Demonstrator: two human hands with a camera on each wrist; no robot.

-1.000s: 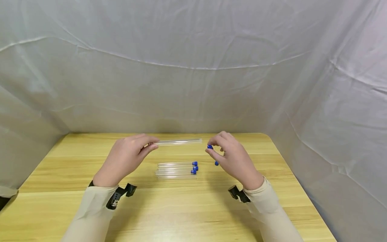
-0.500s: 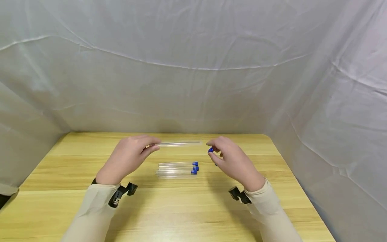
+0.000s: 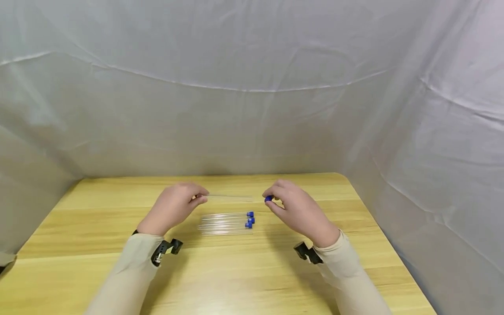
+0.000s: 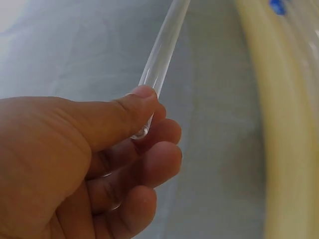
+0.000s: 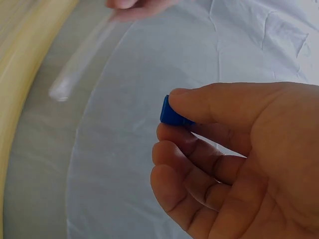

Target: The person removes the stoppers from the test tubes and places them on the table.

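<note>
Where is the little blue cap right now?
The blue cap is pinched in the right hand, in the head view just right of the open end of the clear tube that the left hand holds above the wooden table.

Tube row [image 3: 226,221] on table [image 3: 244,280], between hands

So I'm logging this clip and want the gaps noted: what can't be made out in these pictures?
- Head view: whether the bottom tube in the pile of tubes has a cap; too small.
- Right wrist view: the open end of the held tube; blurred.
- Left wrist view: the blue cap; cut off by the top edge.
- Left wrist view: the left hand; its fingertips are hidden behind the thumb.
</note>
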